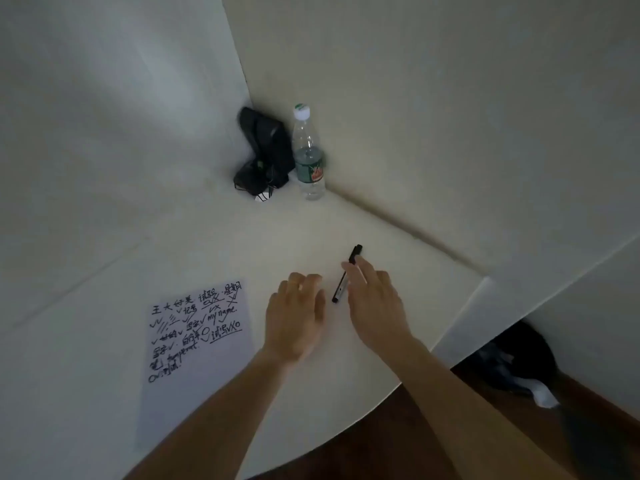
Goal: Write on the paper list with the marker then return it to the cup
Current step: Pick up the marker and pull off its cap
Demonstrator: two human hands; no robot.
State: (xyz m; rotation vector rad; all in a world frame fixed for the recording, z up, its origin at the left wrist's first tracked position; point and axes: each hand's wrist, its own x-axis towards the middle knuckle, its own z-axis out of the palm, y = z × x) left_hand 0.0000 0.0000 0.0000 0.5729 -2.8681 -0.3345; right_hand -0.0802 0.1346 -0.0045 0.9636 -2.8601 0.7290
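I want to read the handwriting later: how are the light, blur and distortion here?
Head view: dim, soft light; the handwritten white paper sheet stays mostly legible; the left hand shows slight motion blur; the right hand at the black marker pen is sharper; wide-angle bending curves the wall joints.

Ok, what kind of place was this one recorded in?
Probably a plain room indoors, at a white table pushed into a corner of bare walls. A handwritten paper list, a marker and a water bottle suggest a makeshift desk.
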